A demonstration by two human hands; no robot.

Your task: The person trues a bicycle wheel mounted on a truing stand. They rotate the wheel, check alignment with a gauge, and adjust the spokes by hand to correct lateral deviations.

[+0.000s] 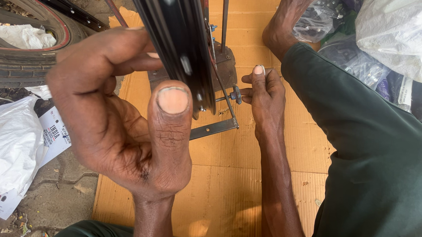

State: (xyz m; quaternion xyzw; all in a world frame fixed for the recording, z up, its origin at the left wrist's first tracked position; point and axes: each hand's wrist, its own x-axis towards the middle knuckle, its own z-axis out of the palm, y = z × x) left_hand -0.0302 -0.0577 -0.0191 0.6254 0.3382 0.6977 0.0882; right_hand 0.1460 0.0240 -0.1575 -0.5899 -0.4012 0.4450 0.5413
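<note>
- Soft, even daylight; bright overall, with no hard shadows.
- The cardboard sheet (251, 178) is evenly lit, with a pale washed patch near the bottom edge.
- White plastic bags (396, 25) at the top right are nearly overexposed.
- The left hand (121, 117), close to the lens, looks oversized and slightly soft.
- The black wheel rim (179, 44) shows small glints.

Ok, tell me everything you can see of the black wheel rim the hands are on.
The black wheel rim looks like glossy metal and stands edge-on, running from the top of the view down to the middle, above brown cardboard. Small holes and a bolt show near its lower end. The left hand grips it, thumb pressed on its near edge. The right hand pinches a small knob on the stand beside it.
</note>
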